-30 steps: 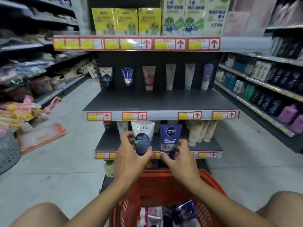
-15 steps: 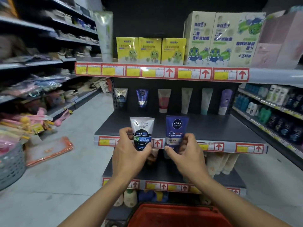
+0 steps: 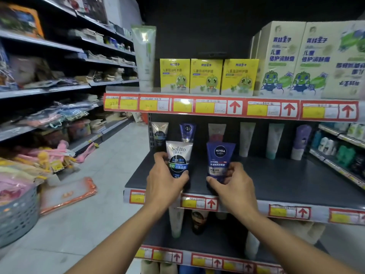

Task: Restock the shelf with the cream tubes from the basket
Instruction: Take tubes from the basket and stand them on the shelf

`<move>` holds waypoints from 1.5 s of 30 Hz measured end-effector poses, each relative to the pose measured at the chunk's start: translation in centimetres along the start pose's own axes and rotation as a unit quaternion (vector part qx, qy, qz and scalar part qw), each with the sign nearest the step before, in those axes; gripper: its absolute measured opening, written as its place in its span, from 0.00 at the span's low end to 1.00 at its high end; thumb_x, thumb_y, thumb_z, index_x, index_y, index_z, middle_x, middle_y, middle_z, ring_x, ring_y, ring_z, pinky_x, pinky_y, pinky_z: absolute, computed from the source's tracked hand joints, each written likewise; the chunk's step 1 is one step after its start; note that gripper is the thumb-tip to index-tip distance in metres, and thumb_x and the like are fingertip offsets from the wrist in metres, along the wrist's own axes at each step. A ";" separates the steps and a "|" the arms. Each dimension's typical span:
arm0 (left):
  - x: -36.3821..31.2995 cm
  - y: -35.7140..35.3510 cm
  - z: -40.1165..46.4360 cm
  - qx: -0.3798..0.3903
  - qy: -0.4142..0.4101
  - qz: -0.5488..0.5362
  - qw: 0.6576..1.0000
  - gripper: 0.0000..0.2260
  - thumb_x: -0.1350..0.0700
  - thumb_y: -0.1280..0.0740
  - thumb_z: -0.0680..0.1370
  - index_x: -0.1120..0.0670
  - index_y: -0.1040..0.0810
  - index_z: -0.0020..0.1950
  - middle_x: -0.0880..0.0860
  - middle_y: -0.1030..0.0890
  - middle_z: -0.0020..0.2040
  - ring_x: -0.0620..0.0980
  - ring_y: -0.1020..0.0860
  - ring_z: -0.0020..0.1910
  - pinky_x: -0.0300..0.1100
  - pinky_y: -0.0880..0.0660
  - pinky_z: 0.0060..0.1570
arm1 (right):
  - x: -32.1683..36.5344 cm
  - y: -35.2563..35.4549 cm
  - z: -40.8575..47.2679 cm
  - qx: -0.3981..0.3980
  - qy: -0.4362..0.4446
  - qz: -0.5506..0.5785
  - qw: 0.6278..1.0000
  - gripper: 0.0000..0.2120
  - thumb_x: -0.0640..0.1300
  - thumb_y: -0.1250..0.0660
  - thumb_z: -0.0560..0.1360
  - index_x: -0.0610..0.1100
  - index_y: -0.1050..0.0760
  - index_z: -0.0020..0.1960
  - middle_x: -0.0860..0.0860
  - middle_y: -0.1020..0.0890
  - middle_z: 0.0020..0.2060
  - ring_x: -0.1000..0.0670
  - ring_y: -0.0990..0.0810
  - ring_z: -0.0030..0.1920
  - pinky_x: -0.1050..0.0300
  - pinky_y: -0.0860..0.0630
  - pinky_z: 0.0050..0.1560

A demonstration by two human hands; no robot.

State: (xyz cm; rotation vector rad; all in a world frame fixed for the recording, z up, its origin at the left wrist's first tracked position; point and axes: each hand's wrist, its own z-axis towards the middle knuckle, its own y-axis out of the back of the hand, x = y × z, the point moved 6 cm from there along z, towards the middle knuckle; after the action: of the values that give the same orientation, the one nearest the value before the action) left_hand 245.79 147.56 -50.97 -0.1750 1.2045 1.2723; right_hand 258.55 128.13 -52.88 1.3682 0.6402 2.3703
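Dark grey shelf (image 3: 276, 175) is mostly bare. Left hand (image 3: 164, 182) grips a white Softto tube (image 3: 178, 155), right hand (image 3: 233, 186) pinches a blue Nivea Men tube (image 3: 219, 157), both near its front-left edge. Placing step, I'd guess: push them back toward their far-row matches.

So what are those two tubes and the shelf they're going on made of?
Softto tube and Nivea tube: probably soft plastic, slightly glossy, with flat crimped top ends. Shelf: likely painted metal, a dark matte board with faint reflections; hard to be sure.
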 end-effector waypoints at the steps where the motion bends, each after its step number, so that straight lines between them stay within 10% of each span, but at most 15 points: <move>1: 0.3 -0.2 0.4 0.003 0.004 -0.003 1.000 0.30 0.46 0.20 0.71 0.41 0.39 0.61 0.47 0.20 0.58 0.49 0.18 0.54 0.45 0.22 0.50 | -0.1 -0.4 0.1 0.002 -0.001 -0.004 1.000 0.27 0.66 0.23 0.62 0.58 0.32 0.53 0.59 0.18 0.44 0.54 0.17 0.44 0.47 0.18 0.47; 32: 8.2 -0.5 15.2 0.054 0.063 0.109 0.991 0.34 0.39 0.19 0.66 0.54 0.26 0.63 0.57 0.17 0.59 0.61 0.19 0.57 0.52 0.20 0.51 | 3.2 -12.3 9.5 0.125 0.040 -0.141 0.981 0.13 0.62 0.27 0.71 0.55 0.22 0.49 0.54 0.16 0.46 0.50 0.18 0.45 0.55 0.21 0.41; 45: 11.4 -3.4 17.1 0.013 0.069 0.045 0.997 0.32 0.35 0.25 0.68 0.53 0.28 0.62 0.56 0.17 0.54 0.60 0.19 0.54 0.53 0.21 0.49 | 2.5 -15.8 12.8 0.082 0.050 -0.149 0.984 0.26 0.62 0.26 0.71 0.46 0.21 0.60 0.47 0.17 0.55 0.44 0.17 0.54 0.57 0.23 0.48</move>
State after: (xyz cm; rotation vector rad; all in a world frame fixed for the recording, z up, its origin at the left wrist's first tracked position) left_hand 256.47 165.19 -53.89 -0.1945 1.3591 1.3401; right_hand 269.48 145.46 -53.86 1.1273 1.0117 2.1950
